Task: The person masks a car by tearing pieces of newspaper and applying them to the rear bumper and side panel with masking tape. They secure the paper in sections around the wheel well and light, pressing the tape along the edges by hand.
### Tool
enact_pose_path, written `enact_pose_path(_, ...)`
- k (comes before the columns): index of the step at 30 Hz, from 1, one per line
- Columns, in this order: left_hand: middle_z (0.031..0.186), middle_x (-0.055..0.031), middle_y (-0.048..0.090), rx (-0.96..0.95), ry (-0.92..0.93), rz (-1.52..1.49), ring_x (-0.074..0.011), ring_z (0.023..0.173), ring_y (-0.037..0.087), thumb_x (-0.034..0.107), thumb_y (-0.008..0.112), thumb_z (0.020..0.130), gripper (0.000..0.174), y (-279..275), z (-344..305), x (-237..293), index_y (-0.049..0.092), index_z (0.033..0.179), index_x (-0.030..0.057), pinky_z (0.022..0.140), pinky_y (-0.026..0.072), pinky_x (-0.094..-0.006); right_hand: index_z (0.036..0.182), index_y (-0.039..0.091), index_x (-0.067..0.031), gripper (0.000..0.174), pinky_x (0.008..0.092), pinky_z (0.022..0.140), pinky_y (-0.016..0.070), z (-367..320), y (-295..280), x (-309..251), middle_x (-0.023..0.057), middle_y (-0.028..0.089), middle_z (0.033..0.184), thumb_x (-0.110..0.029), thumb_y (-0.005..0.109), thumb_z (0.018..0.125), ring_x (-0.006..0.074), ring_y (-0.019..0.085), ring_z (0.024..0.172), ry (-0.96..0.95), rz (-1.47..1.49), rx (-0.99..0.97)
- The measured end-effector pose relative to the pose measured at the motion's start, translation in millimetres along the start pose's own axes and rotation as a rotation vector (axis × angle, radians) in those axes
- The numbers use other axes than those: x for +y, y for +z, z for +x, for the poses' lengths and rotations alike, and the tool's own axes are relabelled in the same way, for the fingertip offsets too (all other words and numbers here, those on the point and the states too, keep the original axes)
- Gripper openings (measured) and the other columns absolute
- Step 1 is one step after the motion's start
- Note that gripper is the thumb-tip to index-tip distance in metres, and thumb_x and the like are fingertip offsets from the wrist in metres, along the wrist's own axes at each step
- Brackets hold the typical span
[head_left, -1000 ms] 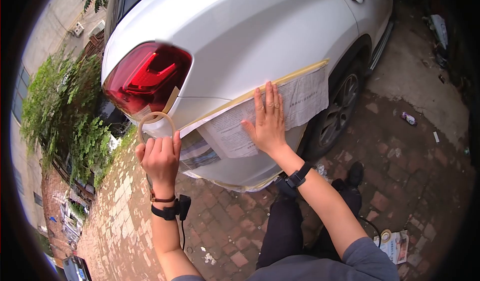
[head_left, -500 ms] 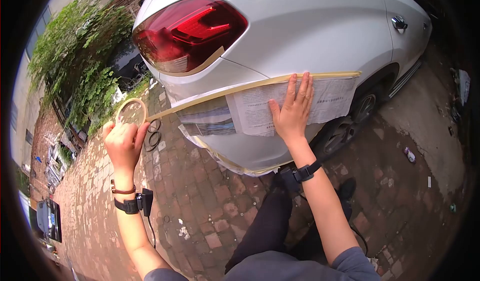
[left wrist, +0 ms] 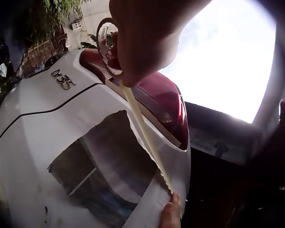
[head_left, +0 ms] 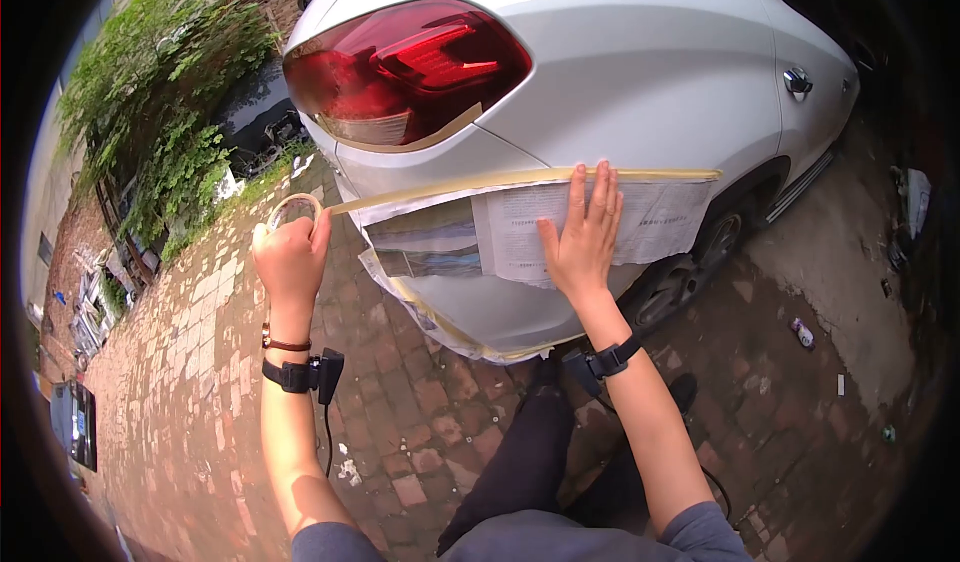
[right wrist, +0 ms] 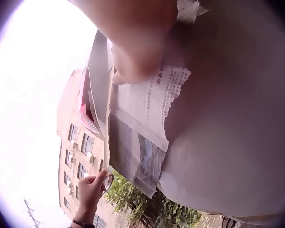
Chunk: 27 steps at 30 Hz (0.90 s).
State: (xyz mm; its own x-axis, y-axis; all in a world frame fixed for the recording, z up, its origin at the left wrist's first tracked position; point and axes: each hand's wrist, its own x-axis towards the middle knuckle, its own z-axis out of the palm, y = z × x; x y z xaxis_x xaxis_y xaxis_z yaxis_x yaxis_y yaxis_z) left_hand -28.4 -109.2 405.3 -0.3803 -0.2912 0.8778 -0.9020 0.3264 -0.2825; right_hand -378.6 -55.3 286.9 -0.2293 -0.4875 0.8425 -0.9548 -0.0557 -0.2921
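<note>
My left hand grips a roll of masking tape off the car's rear corner. From the roll a strip of tape stretches right along the top edge of the newspaper on the white body panel. With fingers straight, my right hand presses flat on the newspaper, fingertips on the tape. In the left wrist view the strip runs from the roll to a fingertip of the other hand. The right wrist view shows the left hand holding the roll far off.
Above the strip is the red tail light, with tape along its lower edge. The rear wheel stands right of the newspaper. Brick paving lies below, green bushes grow at the left, and a cable hangs from the left wrist camera.
The left hand has drawn away from the panel, and a length of tape now spans from the roll to the newspaper's edge. The right hand stays on the newspaper. The head view has shifted.
</note>
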Motion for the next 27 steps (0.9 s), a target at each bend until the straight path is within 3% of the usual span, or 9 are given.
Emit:
enact_pose_path(6, 0.051, -0.0098, 0.051, -0.009, -0.023, 0.024, -0.0317, 0.048, 0.047, 0.032, 0.070, 0.090, 0.048, 9, 0, -1, 0.049, 0.053, 0.0095, 0.059, 0.0356, -0.0389, 0.159, 0.021, -0.0119, 0.085, 0.0534, 0.122, 0.0138, -3, 13, -32, 0.0192, 0.013, 0.164, -0.057, 0.053, 0.095, 0.0373, 0.010, 0.153, -0.125, 0.018, -0.070)
enact_pose_path(13, 0.051, -0.0097, 0.053, -0.020, -0.019, 0.009, -0.0308, 0.049, 0.051, 0.033, 0.068, 0.089, 0.045, 7, -3, -3, 0.052, 0.054, 0.0097, 0.062, 0.0392, -0.0397, 0.158, 0.025, -0.0122, 0.085, 0.0521, 0.122, 0.0134, -1, 33, -64, 0.0168, 0.014, 0.164, -0.054, 0.058, 0.092, 0.0359, 0.010, 0.153, -0.277, 0.084, -0.119)
enact_pose_path(18, 0.051, -0.0083, 0.053, -0.012, -0.045, 0.000, -0.0304, 0.050, 0.051, 0.034, 0.070, 0.090, 0.046, 11, -6, -7, 0.053, 0.055, 0.0101, 0.061, 0.0392, -0.0395, 0.157, 0.033, -0.0247, 0.078, 0.0531, 0.123, 0.0122, 4, 42, -78, 0.0126, 0.015, 0.165, -0.055, 0.060, 0.090, 0.0344, 0.011, 0.153, -0.461, -0.012, -0.103)
enact_pose_path(21, 0.050, -0.0091, 0.053, 0.039, -0.008, -0.033, -0.0299, 0.049, 0.051, 0.035, 0.070, 0.088, 0.045, 11, -5, -7, 0.055, 0.055, 0.0102, 0.064, 0.0425, -0.0396, 0.155, 0.037, -0.0299, 0.074, 0.0537, 0.122, 0.0115, 6, 45, -87, 0.0100, 0.017, 0.164, -0.057, 0.060, 0.090, 0.0336, 0.012, 0.152, -0.466, -0.047, -0.096)
enact_pose_path(27, 0.050, -0.0086, 0.055, 0.009, -0.052, -0.004, -0.0278, 0.049, 0.054, 0.033, 0.070, 0.086, 0.040, 22, -11, -7, 0.061, 0.055, 0.0097, 0.065, 0.0455, -0.0380, 0.153, 0.039, -0.0289, 0.075, 0.0550, 0.122, 0.0106, 6, 55, -112, 0.0089, 0.018, 0.164, -0.057, 0.061, 0.088, 0.0331, 0.012, 0.152, -0.515, -0.065, -0.095)
